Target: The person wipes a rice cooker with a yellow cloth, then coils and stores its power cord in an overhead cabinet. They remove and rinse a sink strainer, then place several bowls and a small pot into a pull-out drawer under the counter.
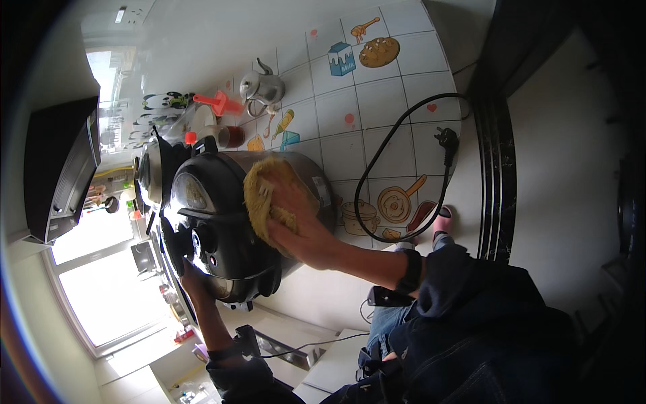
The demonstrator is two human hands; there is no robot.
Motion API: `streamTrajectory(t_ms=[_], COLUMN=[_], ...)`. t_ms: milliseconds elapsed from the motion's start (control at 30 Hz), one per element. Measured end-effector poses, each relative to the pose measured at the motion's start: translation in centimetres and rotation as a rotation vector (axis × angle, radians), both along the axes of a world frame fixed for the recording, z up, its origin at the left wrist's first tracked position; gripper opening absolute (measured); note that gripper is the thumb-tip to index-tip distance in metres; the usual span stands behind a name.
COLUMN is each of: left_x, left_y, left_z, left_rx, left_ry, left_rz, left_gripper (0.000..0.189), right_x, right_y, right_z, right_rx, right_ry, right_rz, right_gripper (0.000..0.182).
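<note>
A black and metallic electric pressure cooker (pixel 227 222) fills the middle of the view, turned sideways by the camera's angle. My right hand (pixel 303 222) holds a fluffy yellow cloth (pixel 260 197) flat against the cooker's side, its fingers spread over the fabric. My left hand (pixel 196 285) grips the black lid handle (pixel 174 247) at the cooker's top; most of its fingers are hidden behind the handle.
The cooker's black power cord (pixel 363 171) loops over the tiled counter (pixel 335 121), its plug (pixel 446 139) near the edge. Behind stand a metal kettle (pixel 262 88), a red plastic scoop (pixel 219 103), a jar (pixel 232 136) and a lidded pan (pixel 146 171). A range hood (pixel 63 166) hangs beyond.
</note>
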State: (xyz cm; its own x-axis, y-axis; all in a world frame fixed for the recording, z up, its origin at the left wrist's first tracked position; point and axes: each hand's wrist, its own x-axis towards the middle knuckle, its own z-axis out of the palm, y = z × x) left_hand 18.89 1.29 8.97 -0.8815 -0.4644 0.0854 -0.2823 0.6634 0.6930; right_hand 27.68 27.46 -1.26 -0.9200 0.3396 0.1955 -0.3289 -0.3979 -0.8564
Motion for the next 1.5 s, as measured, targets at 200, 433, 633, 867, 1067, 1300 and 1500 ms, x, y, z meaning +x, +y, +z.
streamTrajectory(t_ms=[200,433,633,867,1067,1300,1500], left_x=[0.2,-0.7,-1.8,-1.0,1.5,1.4,1.3], left_y=[1.5,-4.7,-11.9,-3.8,1.8,-5.0,-4.9], left_z=[1.5,-0.5,-1.9,-0.4,1.0,-0.7,-1.0], left_rx=[-0.066,-0.239,-0.571,-0.244,0.187,0.240,0.252], left_ry=[-0.018,0.007,-0.063,-0.071,-0.041,-0.002,0.040], left_rz=[-0.011,0.000,-0.123,0.017,0.185,0.117,-0.055], left_gripper=[0.034,0.040,0.033,0.029,0.027,0.039,0.050], right_x=[-5.5,-5.1,-7.9,-10.2,-12.9,-16.0,-22.9], right_y=[2.5,3.3,4.5,6.8,8.3,6.9,4.1], right_z=[-9.5,-2.3,-4.7,-4.9,-2.2,-4.0,-2.6], right_rx=[-0.560,0.102,-0.012,0.067,0.018,0.299,0.324], right_ry=[-0.295,-0.214,-0.129,-0.304,-0.381,-0.315,-0.182], right_rz=[0.290,0.231,0.421,0.539,0.820,0.808,0.913], right_gripper=[0.047,0.054,0.046,0.039,0.039,0.043,0.048])
